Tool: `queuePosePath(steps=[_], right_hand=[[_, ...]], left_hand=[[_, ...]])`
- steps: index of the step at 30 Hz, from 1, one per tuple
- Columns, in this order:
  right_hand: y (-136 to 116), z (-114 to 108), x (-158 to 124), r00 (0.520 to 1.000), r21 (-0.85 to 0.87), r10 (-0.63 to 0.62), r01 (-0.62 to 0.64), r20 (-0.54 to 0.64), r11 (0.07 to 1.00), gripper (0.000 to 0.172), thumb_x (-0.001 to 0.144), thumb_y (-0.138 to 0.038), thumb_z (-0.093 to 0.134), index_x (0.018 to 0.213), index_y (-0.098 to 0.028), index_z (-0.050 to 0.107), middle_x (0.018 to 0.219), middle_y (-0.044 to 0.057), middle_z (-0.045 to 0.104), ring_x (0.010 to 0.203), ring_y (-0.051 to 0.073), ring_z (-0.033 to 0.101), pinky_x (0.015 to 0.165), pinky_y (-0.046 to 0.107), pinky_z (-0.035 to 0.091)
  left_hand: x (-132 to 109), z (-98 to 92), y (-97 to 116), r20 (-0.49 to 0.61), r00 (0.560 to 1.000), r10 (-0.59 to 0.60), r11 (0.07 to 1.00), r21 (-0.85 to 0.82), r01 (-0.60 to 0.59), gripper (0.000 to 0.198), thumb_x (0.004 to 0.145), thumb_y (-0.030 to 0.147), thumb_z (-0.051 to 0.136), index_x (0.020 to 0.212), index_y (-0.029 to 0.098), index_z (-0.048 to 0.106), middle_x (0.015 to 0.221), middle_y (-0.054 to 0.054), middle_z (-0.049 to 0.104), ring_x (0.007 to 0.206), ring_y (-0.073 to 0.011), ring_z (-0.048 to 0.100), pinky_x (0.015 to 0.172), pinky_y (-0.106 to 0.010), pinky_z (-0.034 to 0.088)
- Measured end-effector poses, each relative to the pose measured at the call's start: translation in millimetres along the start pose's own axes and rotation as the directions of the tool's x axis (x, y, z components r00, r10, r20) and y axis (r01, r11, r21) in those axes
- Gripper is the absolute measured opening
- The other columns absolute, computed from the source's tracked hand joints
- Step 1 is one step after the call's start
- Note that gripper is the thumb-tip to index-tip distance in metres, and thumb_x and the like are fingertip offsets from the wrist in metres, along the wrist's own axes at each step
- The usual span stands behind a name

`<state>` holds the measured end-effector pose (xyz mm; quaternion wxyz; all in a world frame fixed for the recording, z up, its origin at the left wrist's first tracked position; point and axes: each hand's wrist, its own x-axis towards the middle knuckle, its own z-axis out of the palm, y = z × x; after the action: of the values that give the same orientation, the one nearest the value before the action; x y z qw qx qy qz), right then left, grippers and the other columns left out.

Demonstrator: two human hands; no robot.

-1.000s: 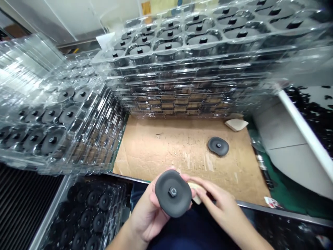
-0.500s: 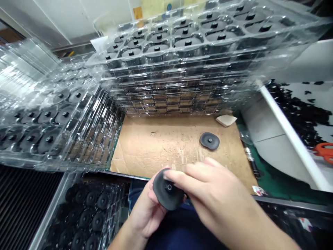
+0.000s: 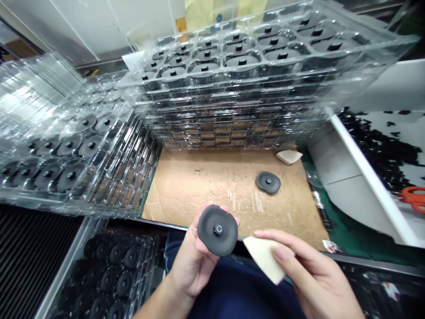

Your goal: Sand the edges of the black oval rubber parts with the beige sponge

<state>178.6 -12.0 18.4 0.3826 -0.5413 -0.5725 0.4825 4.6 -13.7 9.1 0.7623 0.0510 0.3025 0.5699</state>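
At the far left, stacked clear plastic trays [image 3: 49, 197] hold rows of dark round discs, each seated in its own pocket, which keeps them apart. Below them, a lower tray [image 3: 61, 268] sits beside the person's lap, filled with similar discs. The left hand [image 3: 187, 266] curls closed behind a black rubbery disc [image 3: 217, 230], its fingertips [image 3: 212, 207] showing at the rim, so the face with its central stud stays bare and tilted up toward the head camera. Beyond it rises a taller stack of clear trays [image 3: 232, 119]. In front of that stack, a cardboard sheet [image 3: 186, 190] carries a second black disc [image 3: 268, 182] lying flat and a cream foam wedge [image 3: 288, 156] (a near twin of the other one). The right hand [image 3: 315, 274] pinches another cream wedge [image 3: 264, 257] between thumb and fingers, just beside the held disc but not touching it. Further right lie orange-handled scissors [image 3: 413, 199].
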Motion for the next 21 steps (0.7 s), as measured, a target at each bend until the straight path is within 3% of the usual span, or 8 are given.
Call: queuePosePath(steps=[3, 5, 8, 10, 13, 17, 19, 21], right_hand=[[7, -3, 3, 0.996, -0.066, 0.086, -0.087, -0.024, 0.994, 0.024, 0.082, -0.039, 0.053, 0.093, -0.024, 0.069, 0.094, 0.003, 0.07, 0.083, 0.02, 0.066, 0.071, 0.025, 0.055], [-1, -4, 4, 0.999, -0.124, 0.039, -0.042, -0.033, 0.991, 0.023, 0.082, -0.038, 0.052, 0.093, -0.026, 0.068, 0.093, 0.002, 0.07, 0.082, 0.019, 0.066, 0.072, 0.026, 0.054], [-26, 2, 4, 0.982, -0.182, -0.164, 0.145, -0.092, 0.973, 0.02, 0.085, -0.028, 0.05, 0.1, -0.029, 0.063, 0.097, -0.001, 0.068, 0.085, 0.016, 0.064, 0.069, 0.022, 0.052], [-41, 12, 4, 0.923, -0.243, -0.377, 0.348, -0.082, 0.905, 0.025, 0.086, -0.019, 0.048, 0.108, -0.025, 0.058, 0.099, 0.001, 0.066, 0.086, 0.016, 0.062, 0.071, 0.024, 0.051], [-51, 27, 5, 0.809, -0.324, -0.574, 0.58, 0.125, 0.747, 0.028, 0.084, -0.013, 0.045, 0.109, -0.016, 0.057, 0.09, 0.006, 0.067, 0.078, 0.018, 0.061, 0.068, 0.03, 0.049], [-55, 36, 5, 0.805, -0.328, -0.455, 0.578, 0.381, 0.747, 0.024, 0.085, -0.013, 0.041, 0.093, -0.019, 0.062, 0.073, 0.002, 0.065, 0.062, 0.015, 0.059, 0.057, 0.026, 0.047], [-58, 40, 4, 0.814, -0.355, -0.505, 0.58, 0.286, 0.733, 0.025, 0.086, -0.014, 0.04, 0.097, -0.017, 0.062, 0.077, 0.004, 0.065, 0.065, 0.016, 0.059, 0.061, 0.029, 0.047], [-60, 42, -1, 0.784, -0.328, -0.589, 0.619, 0.198, 0.713, 0.027, 0.086, -0.014, 0.04, 0.105, -0.013, 0.059, 0.082, 0.007, 0.065, 0.07, 0.017, 0.058, 0.064, 0.031, 0.046]], left_hand=[[-4, 1.3, 2, -0.027, 1.0, 0.001, 1.0, -0.012, -0.001, 0.053, 0.051, 0.026, 0.08, 0.102, 0.026, 0.064, 0.103, -0.003, 0.068, 0.097, -0.0233, 0.063, 0.084, -0.028, 0.049], [-6, 2.1, 2, -0.031, 0.999, -0.011, 1.0, -0.005, 0.011, 0.055, 0.05, 0.028, 0.08, 0.103, 0.026, 0.063, 0.103, -0.004, 0.067, 0.096, -0.0233, 0.063, 0.084, -0.029, 0.049], [-9, 4.8, -2, -0.04, 0.999, -0.012, 1.0, 0.02, 0.012, 0.054, 0.049, 0.025, 0.081, 0.101, 0.025, 0.064, 0.103, -0.003, 0.067, 0.095, -0.0214, 0.063, 0.084, -0.028, 0.049], [-11, 6.4, -6, -0.075, 0.997, -0.01, 0.999, 0.048, 0.013, 0.052, 0.051, 0.024, 0.08, 0.101, 0.024, 0.064, 0.104, -0.003, 0.067, 0.097, -0.0193, 0.061, 0.086, -0.026, 0.047], [-16, 4.9, -8, -0.127, 0.992, -0.018, 0.995, 0.097, 0.03, 0.044, 0.059, 0.025, 0.076, 0.101, 0.021, 0.064, 0.103, -0.005, 0.067, 0.1, -0.0187, 0.059, 0.088, -0.026, 0.045], [-25, -2.4, -10, -0.162, 0.984, 0.07, 0.988, 0.145, -0.046, 0.042, 0.058, 0.017, 0.075, 0.098, 0.025, 0.064, 0.1, -0.002, 0.068, 0.092, -0.0183, 0.062, 0.085, -0.029, 0.047], [-31, -3.8, -12, -0.15, 0.984, 0.094, 0.985, 0.157, -0.07, 0.036, 0.061, 0.019, 0.074, 0.095, 0.023, 0.065, 0.095, -0.002, 0.069, 0.09, -0.0168, 0.062, 0.087, -0.028, 0.046], [-37, -3.0, -12, -0.126, 0.988, 0.092, 0.984, 0.163, -0.071, 0.032, 0.064, 0.023, 0.072, 0.095, 0.021, 0.066, 0.095, -0.003, 0.069, 0.093, -0.0173, 0.061, 0.09, -0.028, 0.044]])
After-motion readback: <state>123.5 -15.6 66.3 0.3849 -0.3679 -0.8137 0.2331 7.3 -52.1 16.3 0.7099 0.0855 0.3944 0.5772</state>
